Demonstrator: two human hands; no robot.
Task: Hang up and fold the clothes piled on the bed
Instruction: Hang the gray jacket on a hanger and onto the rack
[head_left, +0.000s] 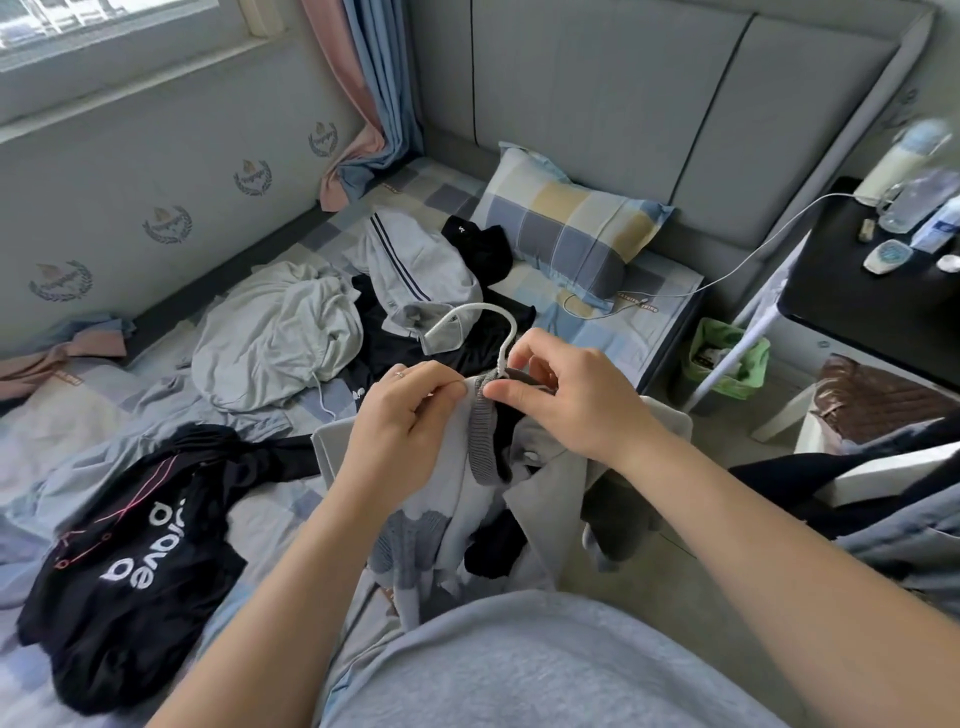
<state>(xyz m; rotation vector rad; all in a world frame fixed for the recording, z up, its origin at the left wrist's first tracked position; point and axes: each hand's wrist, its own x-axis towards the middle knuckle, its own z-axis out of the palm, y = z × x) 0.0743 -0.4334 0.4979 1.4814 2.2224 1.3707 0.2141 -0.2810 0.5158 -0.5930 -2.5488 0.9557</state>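
Above the bed (613, 338), my left grip (410, 415) and right grip (561, 400) both pinch the grey ribbed collar (480, 436) of the pale blue knitted top (452, 486) on the white hooked hanger (488, 322); uneven pulling could slide it off.

A pale blue knitted sweater (460, 483) is seen collared in ribbed grey beneath a white curved hanger hook (485, 308). A black fabric garment (140, 525) is lettered white and lined pink. A soft rectangular pillow (571, 223) is checked blue, yellow and grey.
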